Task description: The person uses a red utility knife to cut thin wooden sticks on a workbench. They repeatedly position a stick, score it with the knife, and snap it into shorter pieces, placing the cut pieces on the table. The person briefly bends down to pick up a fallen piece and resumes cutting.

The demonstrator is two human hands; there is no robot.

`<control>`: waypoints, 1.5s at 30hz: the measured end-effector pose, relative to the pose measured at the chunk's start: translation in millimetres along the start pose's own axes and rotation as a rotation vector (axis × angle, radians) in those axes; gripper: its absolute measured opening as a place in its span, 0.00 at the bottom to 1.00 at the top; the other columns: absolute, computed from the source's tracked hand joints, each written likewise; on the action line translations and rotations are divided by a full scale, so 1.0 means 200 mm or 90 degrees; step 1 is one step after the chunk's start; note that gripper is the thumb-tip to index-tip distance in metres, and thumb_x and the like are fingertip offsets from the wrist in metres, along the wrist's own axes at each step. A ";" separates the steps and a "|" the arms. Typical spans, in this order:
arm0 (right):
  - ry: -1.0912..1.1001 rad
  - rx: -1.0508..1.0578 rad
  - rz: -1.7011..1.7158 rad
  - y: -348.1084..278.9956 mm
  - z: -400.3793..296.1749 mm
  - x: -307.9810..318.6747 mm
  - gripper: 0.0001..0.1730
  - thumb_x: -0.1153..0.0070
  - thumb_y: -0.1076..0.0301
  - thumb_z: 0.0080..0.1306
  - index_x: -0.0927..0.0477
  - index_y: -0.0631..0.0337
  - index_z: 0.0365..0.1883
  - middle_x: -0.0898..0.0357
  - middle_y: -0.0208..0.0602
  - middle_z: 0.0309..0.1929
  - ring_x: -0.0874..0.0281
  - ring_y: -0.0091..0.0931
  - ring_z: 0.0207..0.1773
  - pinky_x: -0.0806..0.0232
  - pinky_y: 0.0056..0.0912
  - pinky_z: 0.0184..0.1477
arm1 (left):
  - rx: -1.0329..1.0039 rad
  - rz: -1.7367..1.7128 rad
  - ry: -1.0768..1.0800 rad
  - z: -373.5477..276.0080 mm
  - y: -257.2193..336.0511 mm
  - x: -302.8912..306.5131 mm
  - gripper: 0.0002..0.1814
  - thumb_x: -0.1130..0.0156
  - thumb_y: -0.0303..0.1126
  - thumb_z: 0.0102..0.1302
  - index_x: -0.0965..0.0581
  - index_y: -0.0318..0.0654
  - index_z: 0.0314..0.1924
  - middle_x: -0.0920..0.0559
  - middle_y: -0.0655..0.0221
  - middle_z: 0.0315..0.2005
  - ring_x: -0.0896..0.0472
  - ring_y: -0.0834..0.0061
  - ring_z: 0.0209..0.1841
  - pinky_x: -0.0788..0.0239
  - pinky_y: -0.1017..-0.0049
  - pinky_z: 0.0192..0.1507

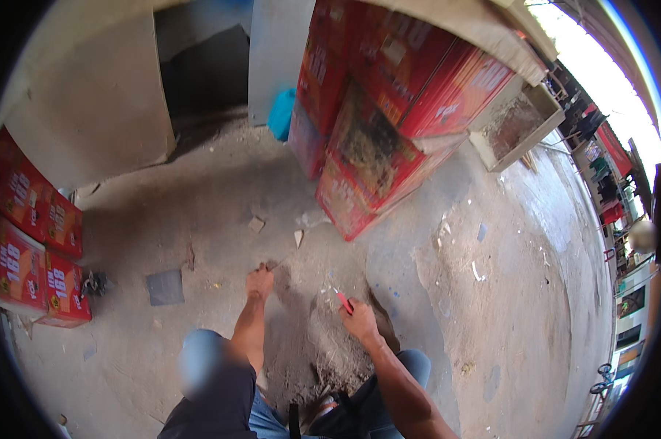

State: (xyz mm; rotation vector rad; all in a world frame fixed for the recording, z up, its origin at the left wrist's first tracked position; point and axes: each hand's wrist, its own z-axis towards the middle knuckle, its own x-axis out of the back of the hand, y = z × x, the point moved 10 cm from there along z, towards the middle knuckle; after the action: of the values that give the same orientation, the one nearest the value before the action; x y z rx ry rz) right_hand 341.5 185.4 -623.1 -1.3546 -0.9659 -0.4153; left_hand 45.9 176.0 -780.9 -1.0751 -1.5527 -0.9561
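Observation:
My right hand [360, 319] grips a red-handled tool [343, 303], perhaps a utility knife, its pale tip angled up and left above the floor. To the left, my left hand [260, 282] is closed around a thin dark piece [275, 265] that juts out past the fingers; its exact kind is too small to tell. Both hands are apart, in front of my bent knees. Below and between them lies a mound of dirt and debris [341, 340] on the concrete floor [226, 197]. Ahead of my left hand are a small pale wedge-shaped scrap [298, 238] and a tan chip [257, 224].
Red printed boxes [363, 192] are stacked ahead, with more red boxes [20, 258] at far left. Beyond the stack stands a shallow tray [536, 137]. A grey square [165, 287] lies on the floor. A large pale panel [94, 99] and a turquoise object [281, 115] stand at the back.

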 end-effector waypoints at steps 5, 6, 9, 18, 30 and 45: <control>-0.002 -0.017 0.022 -0.22 0.10 0.05 0.14 0.39 0.60 0.65 0.22 0.64 0.33 0.19 0.61 0.30 0.19 0.56 0.37 0.28 0.55 0.39 | 0.001 -0.165 -0.019 -0.08 0.07 0.28 0.15 0.44 0.27 0.67 0.21 0.33 0.53 0.17 0.54 0.50 0.13 0.54 0.48 0.20 0.58 0.51; -0.001 -0.010 0.049 -0.33 0.14 0.06 0.14 0.39 0.60 0.65 0.22 0.64 0.34 0.19 0.61 0.31 0.19 0.57 0.38 0.29 0.56 0.40 | -0.028 -0.172 0.014 -0.07 0.06 0.36 0.16 0.45 0.26 0.66 0.22 0.32 0.53 0.17 0.52 0.49 0.14 0.51 0.48 0.21 0.56 0.51; 0.054 0.057 0.067 -0.63 0.30 0.13 0.13 0.39 0.62 0.65 0.23 0.64 0.36 0.19 0.61 0.30 0.19 0.57 0.39 0.28 0.57 0.41 | -0.133 -0.216 0.085 -0.02 0.11 0.84 0.16 0.45 0.26 0.65 0.23 0.31 0.52 0.17 0.50 0.47 0.15 0.47 0.47 0.21 0.55 0.51; 0.041 0.218 0.098 -1.73 -0.05 0.89 0.16 0.41 0.71 0.62 0.20 0.62 0.49 0.23 0.45 0.58 0.20 0.50 0.50 0.25 0.52 0.49 | -0.280 -0.281 0.161 -0.71 0.17 2.08 0.15 0.41 0.28 0.66 0.19 0.32 0.51 0.17 0.57 0.43 0.16 0.54 0.48 0.21 0.58 0.48; -0.137 0.345 0.090 -2.91 -0.28 1.94 0.09 0.37 0.68 0.64 0.22 0.63 0.38 0.21 0.49 0.39 0.21 0.52 0.42 0.29 0.53 0.41 | -0.116 -0.531 0.283 -1.57 0.03 3.80 0.11 0.39 0.15 0.61 0.17 0.29 0.43 0.17 0.52 0.38 0.17 0.50 0.42 0.24 0.61 0.44; -0.168 0.369 -0.023 -3.29 0.36 1.55 0.09 0.39 0.66 0.64 0.21 0.57 0.41 0.20 0.41 0.45 0.19 0.48 0.48 0.26 0.54 0.47 | 0.342 -0.535 0.467 -1.33 -0.74 3.86 0.10 0.36 0.24 0.63 0.16 0.30 0.44 0.17 0.47 0.35 0.16 0.46 0.38 0.25 0.55 0.41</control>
State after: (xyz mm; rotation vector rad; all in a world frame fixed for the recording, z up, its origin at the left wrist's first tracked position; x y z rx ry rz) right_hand 2.1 191.4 23.1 -0.8736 -1.2143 0.0297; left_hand -120.0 21.5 17.3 0.3520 -1.4650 -1.1827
